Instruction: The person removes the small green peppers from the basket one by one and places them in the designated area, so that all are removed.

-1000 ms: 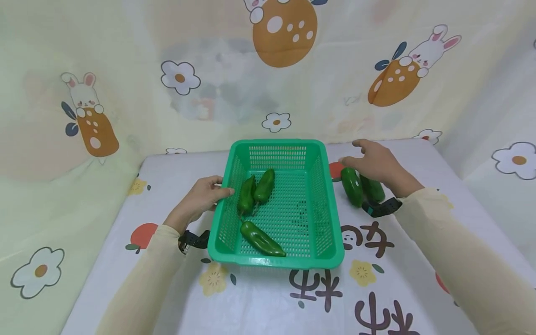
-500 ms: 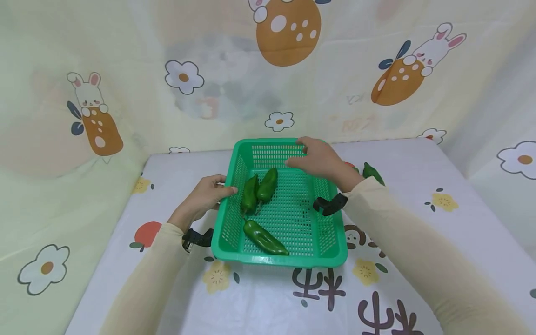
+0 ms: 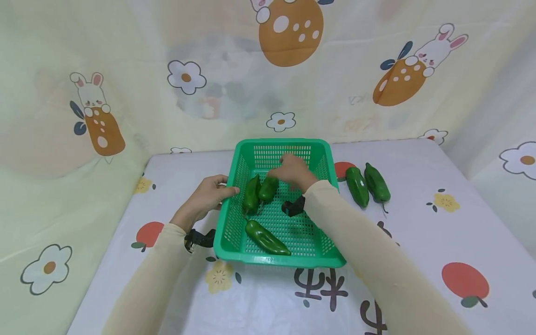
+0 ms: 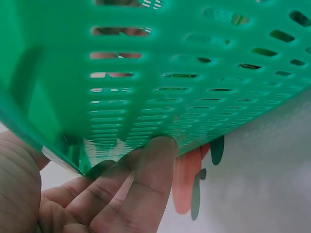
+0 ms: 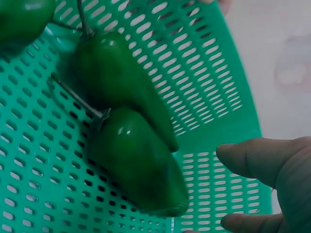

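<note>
The left hand [image 3: 209, 193] pinches the basket [image 3: 276, 260] near the back edge of the counter [image 3: 414, 167] and should steady it. The right hand [image 3: 293, 170], fingers apart, should treat the nearest pepper [image 3: 268, 190] gently.

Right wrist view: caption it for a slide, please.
Three green peppers in a green slotted basket, the right hand close to two peppers' tips.
</note>
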Demonstrator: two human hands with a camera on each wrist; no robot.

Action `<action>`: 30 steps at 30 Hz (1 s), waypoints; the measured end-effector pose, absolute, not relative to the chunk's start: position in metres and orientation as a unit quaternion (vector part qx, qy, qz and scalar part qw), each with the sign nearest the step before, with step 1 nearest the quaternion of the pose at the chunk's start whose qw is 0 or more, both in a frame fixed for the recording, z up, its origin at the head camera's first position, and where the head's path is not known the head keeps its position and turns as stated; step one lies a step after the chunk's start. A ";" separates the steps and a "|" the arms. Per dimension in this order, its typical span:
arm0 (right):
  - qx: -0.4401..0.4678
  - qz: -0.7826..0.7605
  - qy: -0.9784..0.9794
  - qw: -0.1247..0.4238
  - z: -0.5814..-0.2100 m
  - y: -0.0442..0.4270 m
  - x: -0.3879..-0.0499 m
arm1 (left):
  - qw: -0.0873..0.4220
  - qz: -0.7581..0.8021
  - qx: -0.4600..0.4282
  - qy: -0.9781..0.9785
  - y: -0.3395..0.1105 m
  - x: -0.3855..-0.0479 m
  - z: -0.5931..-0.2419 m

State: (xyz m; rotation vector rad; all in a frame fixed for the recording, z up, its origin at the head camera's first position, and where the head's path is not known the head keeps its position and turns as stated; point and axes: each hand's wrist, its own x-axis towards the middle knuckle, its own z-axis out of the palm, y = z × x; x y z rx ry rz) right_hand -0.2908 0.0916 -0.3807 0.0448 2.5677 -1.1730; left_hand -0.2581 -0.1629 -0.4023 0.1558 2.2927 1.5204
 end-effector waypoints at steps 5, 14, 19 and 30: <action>0.051 -0.400 0.901 0.159 -0.389 0.084 -0.295 | 0.189 0.542 0.054 0.817 -0.162 -0.259 -0.402; 0.045 -0.343 0.926 0.155 -0.403 0.070 -0.301 | 0.188 0.548 0.058 0.813 -0.162 -0.257 -0.402; 0.037 -0.331 0.930 0.156 -0.408 0.066 -0.301 | 0.189 0.543 0.054 0.816 -0.162 -0.257 -0.402; 0.054 -0.366 0.910 0.189 -0.406 0.067 -0.303 | 0.186 0.543 0.055 0.817 -0.160 -0.256 -0.400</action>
